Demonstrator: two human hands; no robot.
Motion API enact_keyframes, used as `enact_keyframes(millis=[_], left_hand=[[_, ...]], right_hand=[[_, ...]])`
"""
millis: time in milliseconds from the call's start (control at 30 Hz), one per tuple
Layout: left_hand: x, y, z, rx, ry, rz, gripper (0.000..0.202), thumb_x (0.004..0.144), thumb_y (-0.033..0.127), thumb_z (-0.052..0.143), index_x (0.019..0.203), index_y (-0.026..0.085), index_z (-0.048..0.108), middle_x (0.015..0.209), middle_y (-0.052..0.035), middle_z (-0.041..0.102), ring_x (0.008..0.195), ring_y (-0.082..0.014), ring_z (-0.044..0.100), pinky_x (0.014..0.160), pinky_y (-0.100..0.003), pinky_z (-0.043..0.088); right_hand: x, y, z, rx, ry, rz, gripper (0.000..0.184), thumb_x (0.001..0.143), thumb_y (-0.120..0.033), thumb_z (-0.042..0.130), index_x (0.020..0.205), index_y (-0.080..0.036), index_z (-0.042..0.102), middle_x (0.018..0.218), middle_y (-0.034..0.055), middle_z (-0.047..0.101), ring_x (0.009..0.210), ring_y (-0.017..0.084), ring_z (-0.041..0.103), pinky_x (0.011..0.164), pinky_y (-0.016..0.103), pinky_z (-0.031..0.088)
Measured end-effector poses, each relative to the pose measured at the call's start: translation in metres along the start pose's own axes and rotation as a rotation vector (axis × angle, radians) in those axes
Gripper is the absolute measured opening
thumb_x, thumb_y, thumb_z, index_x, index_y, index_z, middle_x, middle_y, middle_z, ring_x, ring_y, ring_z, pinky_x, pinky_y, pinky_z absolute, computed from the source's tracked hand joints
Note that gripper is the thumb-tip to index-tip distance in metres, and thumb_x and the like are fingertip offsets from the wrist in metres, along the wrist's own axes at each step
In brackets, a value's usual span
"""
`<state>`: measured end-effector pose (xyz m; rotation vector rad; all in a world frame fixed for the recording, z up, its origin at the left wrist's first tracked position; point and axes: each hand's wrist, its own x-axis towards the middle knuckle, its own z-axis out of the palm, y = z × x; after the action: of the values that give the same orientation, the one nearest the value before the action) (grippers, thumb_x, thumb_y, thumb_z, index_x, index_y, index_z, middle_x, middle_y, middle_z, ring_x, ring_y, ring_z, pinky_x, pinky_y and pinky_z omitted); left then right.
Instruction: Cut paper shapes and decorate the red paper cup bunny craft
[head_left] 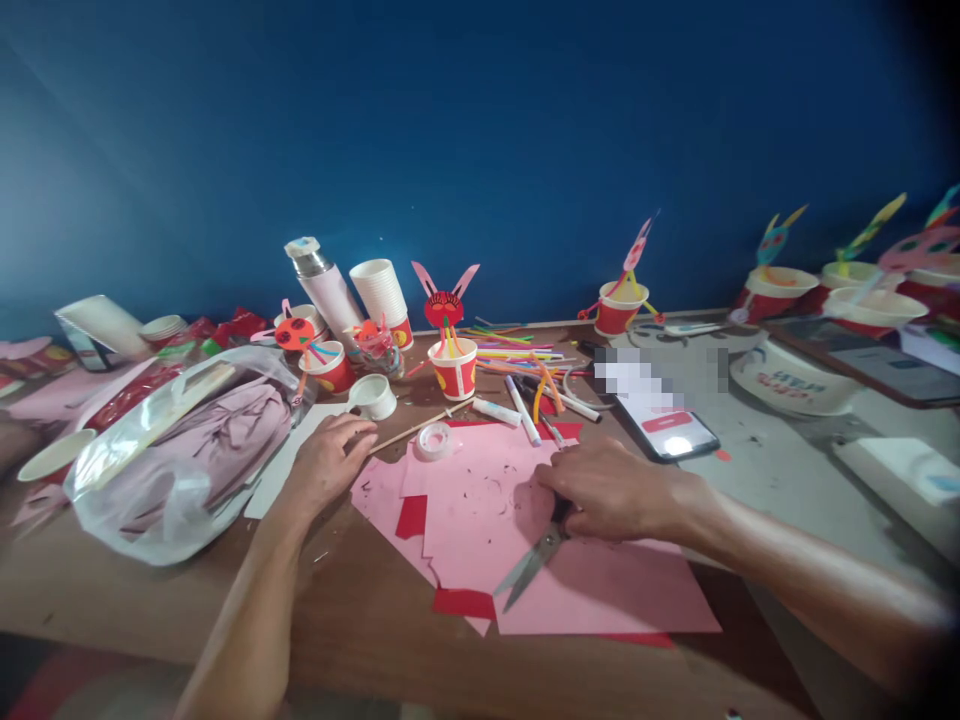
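Note:
My right hand (611,490) is closed around the handles of a pair of scissors (551,545). The blades point down and to the left, slightly parted, over pink paper sheets (480,500). My left hand (330,462) lies low over a white sheet (271,482), its fingers loosely extended. Its fingertips are close to one end of a thin stick (412,428); whether they touch it I cannot tell. Just beyond stands a small white cup-like piece (373,398). A roll of clear tape (433,440) rests on the pink paper, with red paper scraps (463,603) partly underneath.
A decorated red paper cup (454,370) with a rabbit-eared figure stands ahead, near markers (523,410) and pipe cleaners (517,355). A plastic bag (180,470) lies left. A phone (660,410) lies right. Stacked cups (379,295) and a thermos (326,285) stand behind.

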<state>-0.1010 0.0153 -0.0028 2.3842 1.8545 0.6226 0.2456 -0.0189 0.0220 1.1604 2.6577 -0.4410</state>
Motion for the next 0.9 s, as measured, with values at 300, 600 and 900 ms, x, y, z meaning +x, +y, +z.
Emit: enact_keyframes(millis=[300,600,900], left_hand=[[-0.035,0.071,-0.007,-0.233,-0.447,0.234,0.021,0.085,0.024,0.046,0.077,0.018,0.064,0.083,-0.0028,0.063,0.081,-0.0159,0.056,0.076,-0.027,0.040],[-0.078,0.055,0.008,-0.486,-0.420,-0.485,0.039,0.086,0.045,0.039,0.106,0.016,0.055,0.069,0.0002,0.058,0.047,-0.0111,0.051,0.050,-0.025,0.040],[-0.087,0.053,-0.008,-1.074,-0.496,-0.844,0.050,0.076,0.037,0.060,0.116,0.013,0.043,0.077,-0.0056,0.066,0.044,-0.0092,0.052,0.034,-0.018,0.038]], right_hand=[[-0.005,-0.001,0.007,0.008,0.065,-0.048,0.023,0.072,-0.018,0.053,0.093,-0.022,0.061,0.084,0.0053,0.065,0.079,0.024,0.057,0.062,0.030,0.027],[0.003,-0.006,0.014,0.010,0.115,-0.019,0.026,0.069,-0.018,0.051,0.091,-0.023,0.064,0.078,0.0059,0.066,0.074,0.024,0.060,0.061,0.030,0.029],[0.005,-0.005,0.006,0.047,0.088,-0.037,0.033,0.066,-0.021,0.053,0.095,-0.023,0.066,0.078,0.0069,0.068,0.074,0.026,0.061,0.060,0.030,0.032]])
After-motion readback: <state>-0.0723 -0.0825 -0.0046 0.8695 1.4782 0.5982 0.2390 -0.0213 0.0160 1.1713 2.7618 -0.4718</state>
